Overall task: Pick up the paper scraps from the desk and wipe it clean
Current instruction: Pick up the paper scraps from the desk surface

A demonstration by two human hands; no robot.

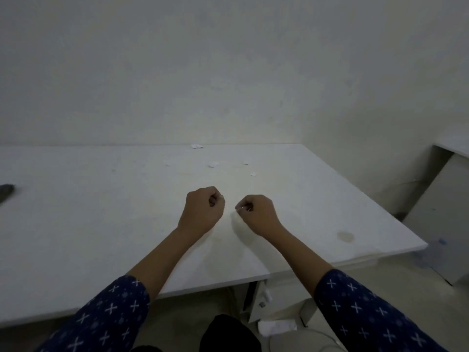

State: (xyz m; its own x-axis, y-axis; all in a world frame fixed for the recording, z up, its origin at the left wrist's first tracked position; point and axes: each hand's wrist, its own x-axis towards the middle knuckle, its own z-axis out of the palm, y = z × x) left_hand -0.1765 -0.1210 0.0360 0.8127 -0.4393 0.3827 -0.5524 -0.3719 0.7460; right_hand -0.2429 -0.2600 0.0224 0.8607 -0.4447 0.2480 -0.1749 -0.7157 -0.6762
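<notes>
While both fists hang curled above the white bench point(101, 224), with paper scraps point(213, 164) scattered well beyond toward the wall.
Left hand point(201, 212) closed into a loose fist, contents hidden; right hand point(256, 214) closed too, thumb and forefinger pinched on what may be a thin sliver of paper, though too small and dim to be sure. Five or so pale bits lying flat near the far edge: one pair point(197, 146) right at the wall line, another piece point(168, 163) to the left, one more point(253, 174) to the right. Featherweight, limp, easily torn or blown aside; best nipped at a lifted edge with fingertips, or slid toward the bench rim first if lying dead flat. Faint brownish ring stain point(345, 236) near the right corner, left for wiping. Dark object point(6, 190) at the far left, possibly a cloth.
</notes>
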